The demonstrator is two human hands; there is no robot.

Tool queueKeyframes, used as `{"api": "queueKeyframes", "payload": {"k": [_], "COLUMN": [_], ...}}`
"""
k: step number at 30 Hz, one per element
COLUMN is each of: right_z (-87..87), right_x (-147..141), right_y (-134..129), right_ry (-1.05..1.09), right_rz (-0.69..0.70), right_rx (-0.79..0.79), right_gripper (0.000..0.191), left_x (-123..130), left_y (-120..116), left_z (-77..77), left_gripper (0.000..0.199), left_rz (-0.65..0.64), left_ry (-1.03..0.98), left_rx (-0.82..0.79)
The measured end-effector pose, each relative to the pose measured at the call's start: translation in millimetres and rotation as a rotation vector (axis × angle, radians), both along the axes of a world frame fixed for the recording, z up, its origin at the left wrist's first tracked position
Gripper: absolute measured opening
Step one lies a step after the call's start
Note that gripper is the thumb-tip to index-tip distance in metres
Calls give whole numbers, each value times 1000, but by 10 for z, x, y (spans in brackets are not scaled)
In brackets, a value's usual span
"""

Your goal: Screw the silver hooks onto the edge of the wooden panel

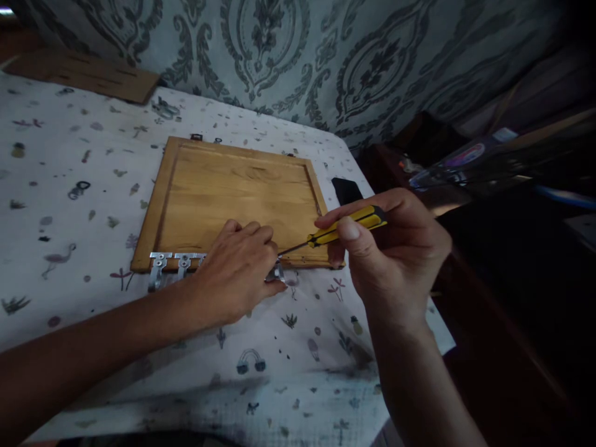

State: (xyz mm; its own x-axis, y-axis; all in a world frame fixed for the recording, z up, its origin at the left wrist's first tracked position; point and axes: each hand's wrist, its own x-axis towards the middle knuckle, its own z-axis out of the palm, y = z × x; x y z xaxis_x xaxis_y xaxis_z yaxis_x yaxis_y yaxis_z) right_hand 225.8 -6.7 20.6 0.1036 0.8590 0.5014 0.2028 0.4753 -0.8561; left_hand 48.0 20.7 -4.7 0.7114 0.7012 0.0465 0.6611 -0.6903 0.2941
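A shallow framed wooden panel (237,198) lies flat on the patterned tablecloth. Along its near edge are several silvery metal hooks (158,267), two of them plainly visible left of my hand. My left hand (242,267) rests over that edge, fingers curled and thumb beneath, closed on another metal hook (277,272) that it partly covers. Pinched in my right hand (391,248) is a yellow-and-black screwdriver (333,233). It slants down to the left, its tip at the hook by my left fingers. Whether the tip sits in a screw I cannot tell.
A brown cardboard piece (88,74) lies at the table's back left, with small metal parts (165,108) near it. A black flat object (347,190) is right of the panel. Patterned wallpaper (279,56) rises behind; a clear plastic bottle (456,158) is off to the right.
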Motion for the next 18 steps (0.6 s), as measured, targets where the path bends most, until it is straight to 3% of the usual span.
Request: {"api": "queueKeyframes", "payload": {"k": [18], "right_z": [55], "right_x": [-32], "right_y": [-91], "right_ry": [-181], "right_rz": [8], "right_rx": [84], "right_gripper": [13], "left_x": [-7], "left_y": [-6], "left_z": [-51], "left_gripper": [35], "left_rz": [-13], "left_ry": [-25], "left_rx": [16]}}
